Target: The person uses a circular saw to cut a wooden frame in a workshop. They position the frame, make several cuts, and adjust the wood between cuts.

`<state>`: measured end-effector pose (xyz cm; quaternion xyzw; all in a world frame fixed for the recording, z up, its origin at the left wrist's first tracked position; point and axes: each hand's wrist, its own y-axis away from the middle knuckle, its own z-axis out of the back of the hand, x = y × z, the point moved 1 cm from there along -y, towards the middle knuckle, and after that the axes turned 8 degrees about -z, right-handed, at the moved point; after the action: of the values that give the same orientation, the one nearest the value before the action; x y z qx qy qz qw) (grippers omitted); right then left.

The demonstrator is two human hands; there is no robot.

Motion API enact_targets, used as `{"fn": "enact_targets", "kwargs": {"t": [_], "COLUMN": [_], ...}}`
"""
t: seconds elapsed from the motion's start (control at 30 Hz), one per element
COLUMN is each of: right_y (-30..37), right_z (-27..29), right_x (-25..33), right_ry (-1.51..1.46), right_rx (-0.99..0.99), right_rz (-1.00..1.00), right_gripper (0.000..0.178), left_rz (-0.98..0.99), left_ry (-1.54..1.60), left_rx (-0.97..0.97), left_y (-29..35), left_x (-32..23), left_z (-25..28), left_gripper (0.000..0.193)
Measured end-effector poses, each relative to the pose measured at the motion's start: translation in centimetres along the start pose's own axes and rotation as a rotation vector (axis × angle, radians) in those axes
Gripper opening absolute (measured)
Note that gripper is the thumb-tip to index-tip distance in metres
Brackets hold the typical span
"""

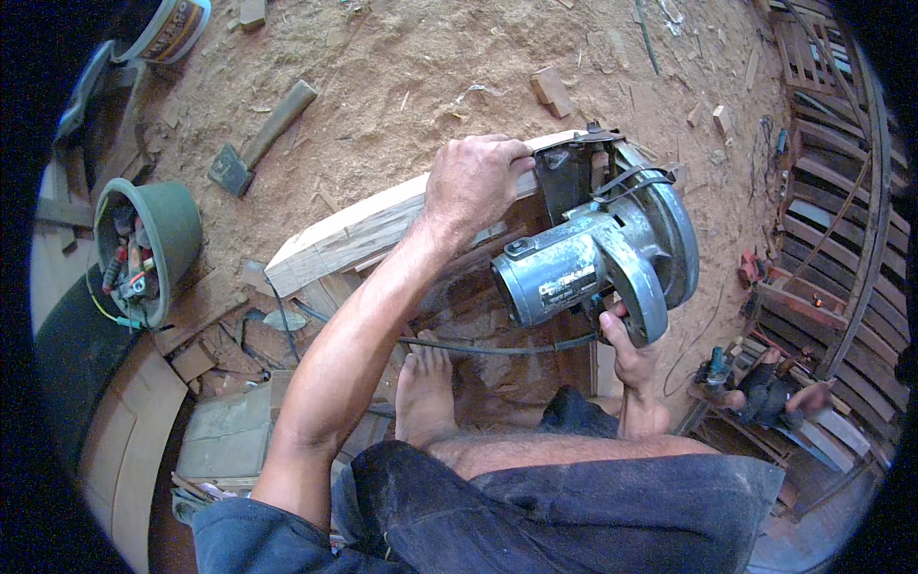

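A worn blue-grey circular saw (559, 277) rests with its base plate against the right end of a pale wooden beam (349, 234). My right hand (633, 354) is wrapped around the saw's rear handle, with the thumb showing. My left hand (475, 184) lies over the top of the beam, fingers curled over its far side and fingertips close beside the base plate. A dark power cord (497, 348) loops from the saw toward the left, past my bare foot (426, 394). The cutting edge of the blade is hidden.
Sawdust and wood offcuts (551, 91) cover the ground. A hammer-like tool (263, 143) lies at the far left, near a green bucket of tools (182, 230). Another person (770, 387) sits at the right beside stacked slatted wood (846, 220). A white bucket (172, 33) stands upper left.
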<state>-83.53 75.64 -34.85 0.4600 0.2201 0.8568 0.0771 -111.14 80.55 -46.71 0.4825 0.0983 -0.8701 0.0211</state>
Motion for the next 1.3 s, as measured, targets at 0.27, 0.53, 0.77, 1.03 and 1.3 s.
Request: {"fn": "enact_targets", "kwargs": {"t": [0.27, 0.53, 0.77, 1.03, 1.3], "right_y": [0.04, -0.22, -0.18, -0.11, -0.11], "right_z": [-0.14, -0.04, -0.03, -0.16, -0.51], "right_x": [0.63, 0.26, -0.02, 0.31, 0.57], "right_ry": [0.019, 0.041, 0.006, 0.046, 0.027], "right_rx": [-0.026, -0.015, -0.020, -0.047, -0.050], "right_rz": [0.036, 0.069, 0.030, 0.062, 0.088], "right_gripper": [0.011, 0.010, 0.012, 0.013, 0.012], "left_rz": [-0.011, -0.001, -0.007, 0.013, 0.004], "left_ry": [0.002, -0.006, 0.010, -0.037, -0.047], "left_rx": [-0.003, -0.003, -0.031, -0.041, -0.079], "left_y": [0.03, 0.06, 0.10, 0.19, 0.30], "left_x": [0.22, 0.08, -0.14, -0.51, -0.53], "left_z": [-0.13, -0.19, -0.16, -0.07, -0.34], "left_gripper": [0.018, 0.017, 0.016, 0.017, 0.017]}}
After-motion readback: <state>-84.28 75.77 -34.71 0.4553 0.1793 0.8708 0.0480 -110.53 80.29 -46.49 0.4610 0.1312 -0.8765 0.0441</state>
